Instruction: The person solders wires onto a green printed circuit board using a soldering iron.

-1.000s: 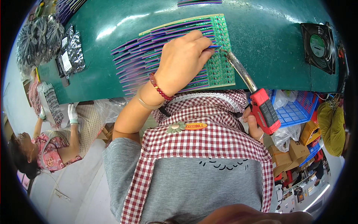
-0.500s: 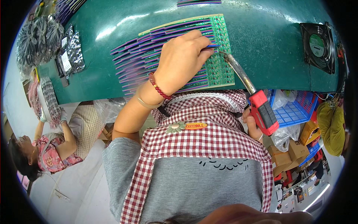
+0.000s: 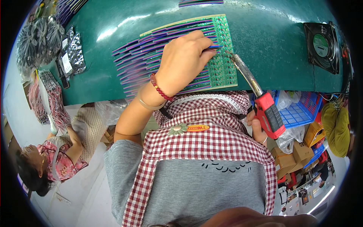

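Note:
My left hand [image 3: 185, 55], with a red bead bracelet at its wrist, is closed in a pinch over the green circuit board panel [image 3: 228, 70]. Between thumb and fingertips is a short blue wire ribbon [image 3: 215, 47], its end on the board. My right hand [image 3: 258, 126] is wrapped round a red-and-black soldering iron [image 3: 269, 115], partly hidden behind it. The iron's metal tip points at the board's right part, just right of the held ribbon. Rows of blue and purple wire strips [image 3: 132, 49] stretch leftward from the panel; my left hand and forearm cover some.
The panel lies on a green tabletop [image 3: 268, 41]. A black fan [image 3: 321, 47] stands at its right end. Bagged parts [image 3: 73, 53] and wire bundles [image 3: 70, 9] lie at the left. A co-worker [image 3: 62, 159] handles wire bundles [image 3: 47, 100]. Blue crates [image 3: 298, 113] sit below the right edge.
The soldering iron has shifted slightly right, its tip moving a little away from the held ribbon. My left hand stays nearly still. At left, the co-worker and wire bundle have moved.

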Demonstrator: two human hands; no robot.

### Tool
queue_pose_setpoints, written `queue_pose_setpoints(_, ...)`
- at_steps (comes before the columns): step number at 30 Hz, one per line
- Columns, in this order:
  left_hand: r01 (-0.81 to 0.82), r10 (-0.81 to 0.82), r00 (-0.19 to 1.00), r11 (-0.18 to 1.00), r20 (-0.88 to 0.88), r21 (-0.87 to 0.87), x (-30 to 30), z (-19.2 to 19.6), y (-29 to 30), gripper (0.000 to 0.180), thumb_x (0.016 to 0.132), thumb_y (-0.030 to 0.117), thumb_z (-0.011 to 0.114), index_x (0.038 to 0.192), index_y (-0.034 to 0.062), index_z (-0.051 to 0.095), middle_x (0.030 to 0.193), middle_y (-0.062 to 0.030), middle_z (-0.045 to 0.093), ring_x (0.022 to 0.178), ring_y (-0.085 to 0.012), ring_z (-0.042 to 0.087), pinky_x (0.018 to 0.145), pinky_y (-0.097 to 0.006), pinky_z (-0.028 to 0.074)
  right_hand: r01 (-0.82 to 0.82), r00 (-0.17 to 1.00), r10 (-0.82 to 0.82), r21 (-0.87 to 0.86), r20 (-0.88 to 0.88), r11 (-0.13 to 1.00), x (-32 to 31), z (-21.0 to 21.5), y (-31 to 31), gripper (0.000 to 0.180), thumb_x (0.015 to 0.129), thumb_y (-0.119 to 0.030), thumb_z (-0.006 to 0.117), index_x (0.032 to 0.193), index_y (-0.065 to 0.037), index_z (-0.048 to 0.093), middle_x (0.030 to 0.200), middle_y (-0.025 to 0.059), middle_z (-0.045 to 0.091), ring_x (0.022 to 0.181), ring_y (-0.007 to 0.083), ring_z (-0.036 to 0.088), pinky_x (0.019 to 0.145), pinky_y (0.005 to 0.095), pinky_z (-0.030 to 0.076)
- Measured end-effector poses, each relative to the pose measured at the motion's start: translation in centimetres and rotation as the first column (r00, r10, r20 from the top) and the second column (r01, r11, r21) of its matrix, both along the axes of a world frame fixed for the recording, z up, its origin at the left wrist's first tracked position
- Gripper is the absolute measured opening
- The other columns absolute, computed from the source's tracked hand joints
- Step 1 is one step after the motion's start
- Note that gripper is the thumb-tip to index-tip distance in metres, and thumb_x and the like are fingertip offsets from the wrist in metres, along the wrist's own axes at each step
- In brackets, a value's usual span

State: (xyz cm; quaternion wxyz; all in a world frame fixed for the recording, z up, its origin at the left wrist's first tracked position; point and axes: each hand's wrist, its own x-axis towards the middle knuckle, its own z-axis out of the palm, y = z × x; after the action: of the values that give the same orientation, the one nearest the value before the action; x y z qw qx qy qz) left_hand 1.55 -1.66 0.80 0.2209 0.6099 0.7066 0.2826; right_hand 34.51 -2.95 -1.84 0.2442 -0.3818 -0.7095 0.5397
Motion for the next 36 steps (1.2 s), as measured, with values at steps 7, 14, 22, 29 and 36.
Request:
queue_pose_setpoints(7, -0.005, 0.005, 1.0, 1.0, 0.018, 0.001, -0.2, -0.2, 0.0, 0.015, 0.077, 0.013, 0.072, 0.085, 0.001, 0.069, 0.079, -0.0116, 0.062, 0.073, -0.0307, 0.062, 0.064, -0.038, 0.049, 0.017, 0.994, -0.021, 0.035, 0.106, 0.999, 0.7, -1.4, -0.2, 0.024, 0.081, -0.019, 0.07, 0.093, 0.001, 0.067, 0.079, 0.0121, 0.064, 0.065, 0.0238, 0.061, 0.057, 0.0325, 0.048)
queue_pose_setpoints(14, -0.01, 0.01, 1.0, 1.0, 0.017, 0.005, -0.1, -0.1, -0.1, 0.015, 0.077, 0.013, 0.072, 0.086, 0.0008, 0.069, 0.079, -0.012, 0.062, 0.073, -0.0308, 0.062, 0.064, -0.038, 0.049, 0.056, 0.989, -0.064, 0.064, 0.131, 0.996, 0.7, -1.1, -0.6, 0.022, 0.077, -0.013, 0.07, 0.092, 0.001, 0.067, 0.081, 0.0136, 0.065, 0.066, 0.0261, 0.062, 0.059, 0.0337, 0.049)
queue_pose_setpoints(22, 0.011, -0.011, 1.0, 1.0, 0.023, 0.005, -0.2, 0.0, 0.0, 0.015, 0.078, 0.013, 0.072, 0.086, 0.0006, 0.069, 0.081, -0.012, 0.063, 0.074, -0.0312, 0.062, 0.065, -0.038, 0.049, 0.059, 0.996, -0.058, -0.002, 0.061, 0.998, 0.1, -0.3, -0.1, 0.02, 0.076, -0.011, 0.069, 0.092, 0.001, 0.068, 0.075, 0.0121, 0.065, 0.063, 0.0261, 0.062, 0.058, 0.0342, 0.049)
queue_pose_setpoints(29, 0.009, -0.009, 1.0, 1.0, 0.009, -0.002, -0.1, 0.1, 0.0, 0.016, 0.078, 0.013, 0.072, 0.088, 0.0004, 0.07, 0.081, -0.0121, 0.064, 0.074, -0.031, 0.063, 0.065, -0.037, 0.05, 0.052, 0.988, -0.06, 0.064, 0.14, 0.997, 1.0, -1.2, -0.7, 0.023, 0.08, -0.016, 0.07, 0.094, 0.001, 0.067, 0.083, 0.0133, 0.065, 0.066, 0.026, 0.062, 0.059, 0.0338, 0.049)
queue_pose_setpoints(36, 0.015, -0.015, 1.0, 1.0, 0.027, 0.008, -0.2, 0.1, 0.0, 0.015, 0.077, 0.012, 0.072, 0.087, 0.0006, 0.07, 0.081, -0.0119, 0.064, 0.073, -0.0306, 0.063, 0.065, -0.037, 0.05, 0.072, 0.991, -0.07, -0.011, 0.117, 0.997, 0.4, -0.4, -0.4, 0.022, 0.08, -0.017, 0.07, 0.092, 0.001, 0.067, 0.08, 0.0126, 0.065, 0.066, 0.025, 0.062, 0.059, 0.0328, 0.049)
